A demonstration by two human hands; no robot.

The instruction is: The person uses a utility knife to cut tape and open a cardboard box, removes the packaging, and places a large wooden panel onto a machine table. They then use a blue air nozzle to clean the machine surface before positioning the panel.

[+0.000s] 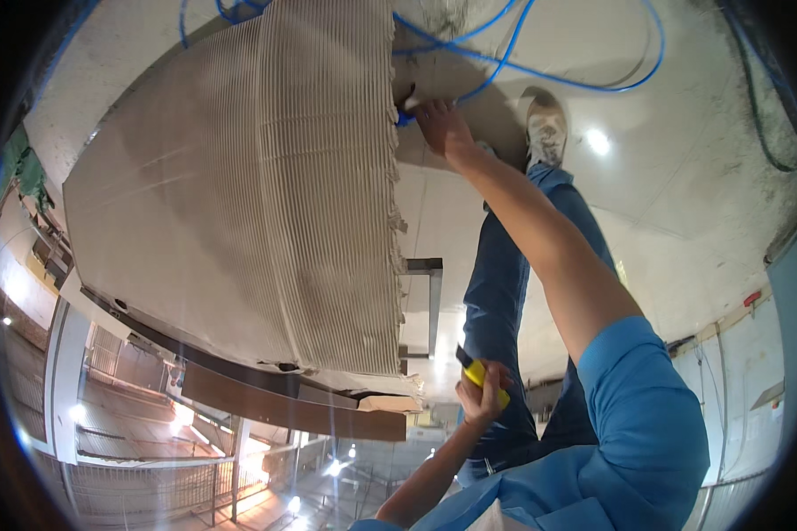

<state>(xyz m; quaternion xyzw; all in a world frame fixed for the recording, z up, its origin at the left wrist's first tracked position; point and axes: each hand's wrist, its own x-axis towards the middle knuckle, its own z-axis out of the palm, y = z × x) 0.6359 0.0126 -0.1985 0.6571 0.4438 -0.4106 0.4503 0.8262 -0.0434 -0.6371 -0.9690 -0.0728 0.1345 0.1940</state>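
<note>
My left hand [482, 394] is closed round a yellow utility knife [475, 372], its dark tip pointing up and left, in front of my legs. Stretched forward to the far edge of a large ribbed beige panel [301, 159], my right hand [443, 126] has its fingers curled at the end of a blue hose [480, 87]. A small blue end piece [405, 118] shows past the fingertips, beside the panel's edge; the fingers partly hide it and its exact kind. The panel is covered in fine parallel ridges, and ragged bits of the coating hang along its right edge.
A dark metal frame [434, 305] sticks out from under the panel's right edge. The blue hose loops over the pale floor [682, 150] ahead of my shoe [546, 133]. A brown board edge [283, 409] lies along the panel's near side. A dark cable [757, 124] lies at the right.
</note>
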